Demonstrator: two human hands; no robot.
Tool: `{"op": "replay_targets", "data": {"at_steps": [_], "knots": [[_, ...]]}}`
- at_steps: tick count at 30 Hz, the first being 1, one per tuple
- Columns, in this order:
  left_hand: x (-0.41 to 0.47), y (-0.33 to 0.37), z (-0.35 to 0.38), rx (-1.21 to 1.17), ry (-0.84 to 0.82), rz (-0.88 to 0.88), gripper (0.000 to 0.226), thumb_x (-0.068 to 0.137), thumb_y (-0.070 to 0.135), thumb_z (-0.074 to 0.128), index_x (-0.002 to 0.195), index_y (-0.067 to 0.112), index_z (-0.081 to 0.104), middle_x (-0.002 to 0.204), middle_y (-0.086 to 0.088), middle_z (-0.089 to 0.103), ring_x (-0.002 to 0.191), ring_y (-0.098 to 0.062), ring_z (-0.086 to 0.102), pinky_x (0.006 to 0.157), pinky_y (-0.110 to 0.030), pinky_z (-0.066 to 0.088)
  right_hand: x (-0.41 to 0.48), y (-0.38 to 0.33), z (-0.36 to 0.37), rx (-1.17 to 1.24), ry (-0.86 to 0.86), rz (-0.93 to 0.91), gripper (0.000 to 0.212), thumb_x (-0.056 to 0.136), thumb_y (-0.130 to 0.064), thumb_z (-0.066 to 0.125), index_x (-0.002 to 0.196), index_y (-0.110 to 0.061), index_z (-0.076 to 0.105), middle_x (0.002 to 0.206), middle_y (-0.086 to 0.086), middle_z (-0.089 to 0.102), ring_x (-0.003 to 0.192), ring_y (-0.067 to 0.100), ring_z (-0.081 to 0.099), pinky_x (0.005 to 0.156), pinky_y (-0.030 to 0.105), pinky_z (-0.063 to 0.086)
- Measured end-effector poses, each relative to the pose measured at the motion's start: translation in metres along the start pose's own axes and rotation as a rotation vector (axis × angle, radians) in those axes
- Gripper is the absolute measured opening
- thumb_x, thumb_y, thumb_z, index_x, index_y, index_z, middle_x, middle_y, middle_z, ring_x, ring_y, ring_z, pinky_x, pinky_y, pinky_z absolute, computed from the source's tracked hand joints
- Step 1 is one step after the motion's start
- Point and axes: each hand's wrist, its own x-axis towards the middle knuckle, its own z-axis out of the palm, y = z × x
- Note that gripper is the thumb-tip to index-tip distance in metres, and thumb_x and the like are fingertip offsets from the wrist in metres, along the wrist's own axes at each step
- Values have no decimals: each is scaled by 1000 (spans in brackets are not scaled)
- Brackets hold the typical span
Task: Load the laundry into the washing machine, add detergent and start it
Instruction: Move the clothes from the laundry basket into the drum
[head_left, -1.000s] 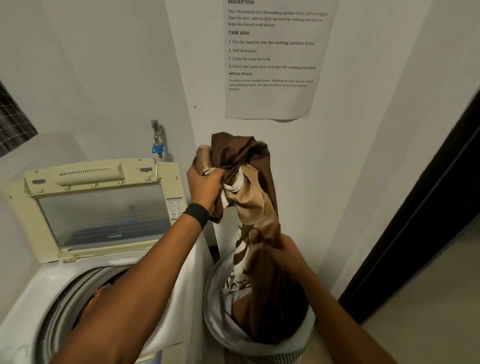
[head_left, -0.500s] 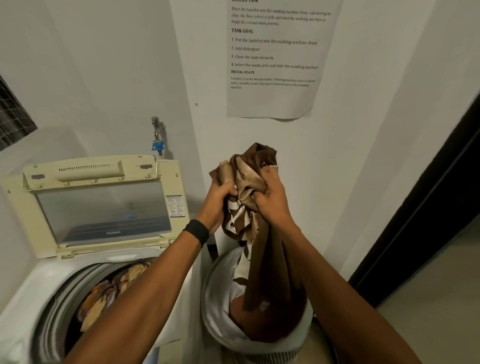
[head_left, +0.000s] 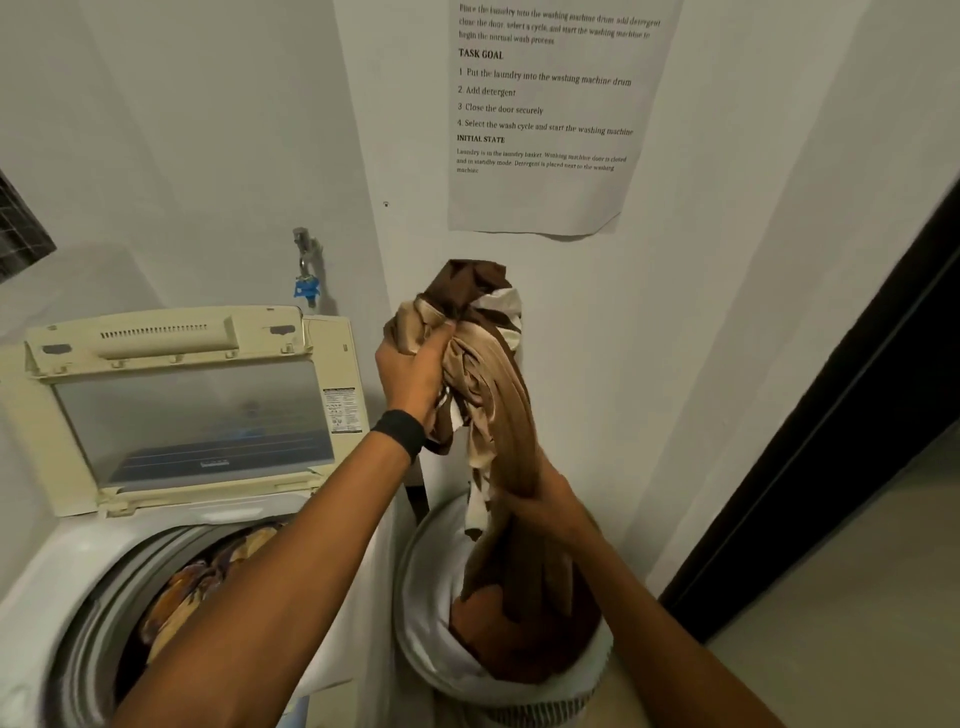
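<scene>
Left hand (head_left: 415, 374) fisted round the bunched top of the brown cloth (head_left: 498, 395), held high by the wall. Right hand (head_left: 553, 501) clasps it lower down, tail down in the basket (head_left: 431, 597). Best to lift until the tail clears the rim, then swing it left over the open drum (head_left: 104, 597), leaving no edge trailing.

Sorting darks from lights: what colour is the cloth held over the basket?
The cloth is dark brown with tan and white parts; head view.

Head-worn camera, close, forward and downward
</scene>
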Motion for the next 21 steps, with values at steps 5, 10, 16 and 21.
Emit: {"op": "replay_targets", "data": {"at_steps": [5,10,16,21], "knots": [[0,-7,-11,297,38,125,36,79,32,85,110,23,68,103,0,73,95,-21,70,91,-43,59,12,-39,-48,50,249,-121,46,85,-14,79,128,-15,63,114,-2,73,106,18,71,88,30,57],[-15,-19,-14,411,-106,170,40,79,40,82,112,24,67,104,0,72,95,-19,70,84,-36,56,29,-120,-75,429,458,-302,48,84,6,66,119,-21,48,90,-3,76,75,9,69,68,21,54],[-31,-8,-9,78,-573,61,56,98,49,61,150,39,43,138,10,63,128,-7,61,107,-26,49,44,-128,-33,430,446,-169,24,94,-2,68,118,-5,66,121,15,64,106,19,65,93,26,55],[-35,-8,-4,315,-435,184,61,62,59,90,112,36,65,105,16,74,96,2,69,83,-15,53,44,-117,-33,572,211,-135,28,100,-10,60,122,-20,73,116,5,76,110,22,71,98,39,56]]}}
